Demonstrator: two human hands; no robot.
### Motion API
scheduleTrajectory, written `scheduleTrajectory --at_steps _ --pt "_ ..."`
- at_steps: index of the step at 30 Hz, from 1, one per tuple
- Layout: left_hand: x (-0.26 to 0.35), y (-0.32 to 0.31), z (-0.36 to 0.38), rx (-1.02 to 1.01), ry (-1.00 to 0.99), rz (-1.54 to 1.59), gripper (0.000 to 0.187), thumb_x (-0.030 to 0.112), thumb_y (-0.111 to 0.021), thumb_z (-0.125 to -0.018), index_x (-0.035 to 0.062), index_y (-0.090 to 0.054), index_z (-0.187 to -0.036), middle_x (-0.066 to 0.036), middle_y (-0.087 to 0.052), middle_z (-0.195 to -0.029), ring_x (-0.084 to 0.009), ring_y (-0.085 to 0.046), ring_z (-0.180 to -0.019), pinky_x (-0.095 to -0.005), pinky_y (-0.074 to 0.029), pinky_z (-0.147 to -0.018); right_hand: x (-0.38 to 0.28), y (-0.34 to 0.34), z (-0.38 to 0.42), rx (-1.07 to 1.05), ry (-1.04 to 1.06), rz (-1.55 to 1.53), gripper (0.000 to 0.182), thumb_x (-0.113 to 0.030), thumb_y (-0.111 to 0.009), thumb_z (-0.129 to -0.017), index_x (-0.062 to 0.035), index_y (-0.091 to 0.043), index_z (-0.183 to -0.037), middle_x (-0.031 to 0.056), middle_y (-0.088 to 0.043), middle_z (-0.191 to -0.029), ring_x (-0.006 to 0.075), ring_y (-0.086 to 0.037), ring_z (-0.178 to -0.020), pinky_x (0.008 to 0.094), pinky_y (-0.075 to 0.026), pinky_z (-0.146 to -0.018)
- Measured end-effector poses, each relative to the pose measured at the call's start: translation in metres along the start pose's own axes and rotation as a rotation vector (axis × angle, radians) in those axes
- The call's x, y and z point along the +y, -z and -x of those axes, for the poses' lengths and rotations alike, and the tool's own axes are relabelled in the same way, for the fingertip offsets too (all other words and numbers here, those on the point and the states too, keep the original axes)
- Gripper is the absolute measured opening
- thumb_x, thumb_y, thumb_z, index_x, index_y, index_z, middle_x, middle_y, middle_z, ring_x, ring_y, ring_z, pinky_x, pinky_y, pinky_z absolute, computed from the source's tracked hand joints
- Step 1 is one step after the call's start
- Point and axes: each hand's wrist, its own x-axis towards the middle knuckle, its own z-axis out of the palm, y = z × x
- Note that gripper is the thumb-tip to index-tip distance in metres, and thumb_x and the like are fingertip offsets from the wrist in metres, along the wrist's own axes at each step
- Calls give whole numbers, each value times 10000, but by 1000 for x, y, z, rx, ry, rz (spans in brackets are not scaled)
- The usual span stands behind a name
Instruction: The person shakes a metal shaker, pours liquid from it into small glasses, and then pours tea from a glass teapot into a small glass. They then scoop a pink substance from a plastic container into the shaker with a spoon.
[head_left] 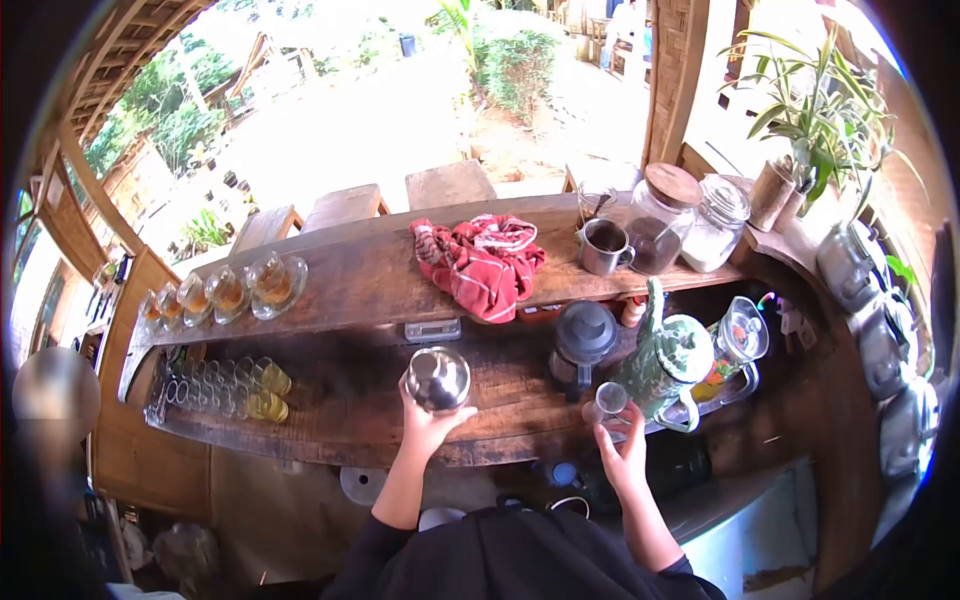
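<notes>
My left hand (428, 428) is closed around a round, shiny metal bowl-like vessel (438, 376), held above the lower counter. In my right hand (626, 447) is a small clear glass (607, 399), gripped between thumb and fingers. Just beyond that glass stands a French press (585, 340) with a dark lid. A green-and-white enamel pot (672, 358) is close to the right of it. Behind the metal vessel sits a small kitchen scale (433, 330). A crumpled red-and-white cloth (482, 268) lies on the upper ledge.
Several filled glasses (226, 292) line the upper ledge at left, above several clear glasses (215, 383). At right are a metal mug (605, 247), a wooden-lidded jar (660, 222), a jar of white contents (716, 226) and a glass pitcher (742, 335). Beyond, a potted plant (822, 115).
</notes>
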Motion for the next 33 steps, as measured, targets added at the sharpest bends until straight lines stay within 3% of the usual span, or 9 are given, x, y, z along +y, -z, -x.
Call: scheduleTrajectory --at_steps 4,8,14,20,22,27,28,30,33 --pt "-5 -19 -5 -49 -39 87 1007 -8 -860 -581 78 -203 -1340 -132 -399 -1300 -230 -506 -1148 -382 -507 -910 18 0 -12 13 121 269 628 -239 -710 -817 40 -395 -1284 249 -537 -1233 340 -550 -1140 375 -441 -939" --pt "-13 -26 -7 10 -78 39 955 -5 -830 -637 59 -202 -1354 -147 -430 -1292 -227 -538 -1123 -357 -517 -898 14 2 -20 -32 169 198 523 -233 -704 -826 8 -454 -1217 226 -650 -1016 330 -654 -945 385 -497 -825" --pt "-19 -20 -7 22 -145 -127 933 95 -852 -650 24 -254 -1362 -162 -515 -1255 -209 -567 -1095 -340 -480 -916 6 -8 -27 -69 147 252 391 -229 -720 -810 -4 -560 -1087 195 -673 -899 335 -672 -862 392 -513 -754" --pt "-4 -14 -8 -3 -190 -294 1005 212 -874 -628 0 -233 -1372 -190 -468 -1305 -272 -499 -1192 -381 -414 -991 11 -11 -33 1 146 275 299 -195 -725 -798 34 -630 -965 186 -678 -798 288 -672 -726 367 -504 -672" --pt "13 -14 -5 18 -162 -409 1017 219 -884 -608 -10 -243 -1363 -194 -468 -1299 -280 -493 -1195 -390 -407 -998 8 -7 -28 -33 151 208 244 -137 -699 -824 42 -628 -973 145 -684 -792 190 -649 -698 327 -495 -664" --pt "-26 0 5 84 -191 -364 1265 194 -900 -574 20 15 -1430 -270 -306 -1380 -345 -338 -1304 -477 -308 -1064 -7 0 -6 -90 99 92 338 -130 -713 -820 18 -616 -1108 114 -696 -902 172 -641 -817 315 -489 -774" --pt "14 -6 21 213 -100 -361 1215 162 -883 -603 33 -14 -1443 -245 -302 -1390 -335 -313 -1317 -480 -298 -1070 -20 -1 1 -89 128 99 312 -129 -720 -810 31 -635 -1063 106 -696 -900 167 -637 -838 310 -481 -805" --pt "18 5 36 328 -240 -342 1133 155 -858 -642 37 -71 -1449 -220 -298 -1404 -321 -314 -1317 -467 -288 -1077 -27 0 11 -145 159 53 280 -137 -730 -798 34 -658 -1008 99 -697 -899 158 -638 -851 303 -474 -826" --pt "48 -9 68 139 -280 -292 850 106 -768 -744 12 -248 -1409 -171 -381 -1376 -252 -379 -1282 -425 -298 -1068 -45 7 23 -353 254 80 411 -177 -767 -777 25 -608 -1098 71 -689 -826 107 -626 -768 266 -492 -711"
